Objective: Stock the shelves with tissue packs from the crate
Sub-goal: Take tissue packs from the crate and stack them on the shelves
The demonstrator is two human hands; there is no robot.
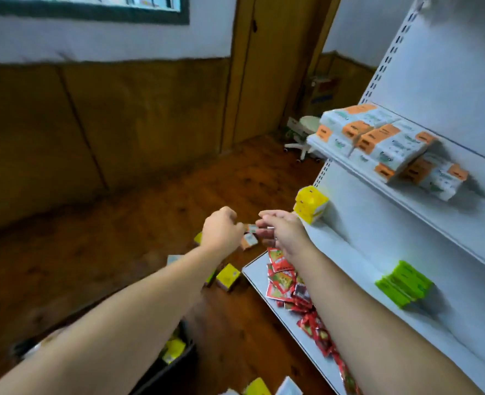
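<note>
Although the upper shelf already carries a stack of orange-and-white tissue packs along its left end, in the head view the job looks only partly done. The middle shelf holds just a yellow pack at its left corner and a few green packs further along, with bare board between them. The bottom shelf has a heap of red sachets spilling along its front edge.

Plenty is left, by my reading. The dark crate on the floor, near the bottom edge of the view, is partly hidden under the left forearm, and yellow packs show inside it. More loose packs lie scattered on the wooden floor off the bottom shelf's left corner, and a few more show at the very bottom of the frame.

Both arms are stretched out over the floor beyond that corner. The left grip has its fingers curled with the back of the hand to the camera. I cannot tell through the blur whether it is clenched on a pack or on nothing. The right grip looks released, its fingers reaching forward loosely with nothing plainly in them. A couple of small orange-and-white floor packs show in the gap between the two grips, lower down and apparently lying on the boards. They are just beside the left grip's knuckles, though contact is not clear.
</note>
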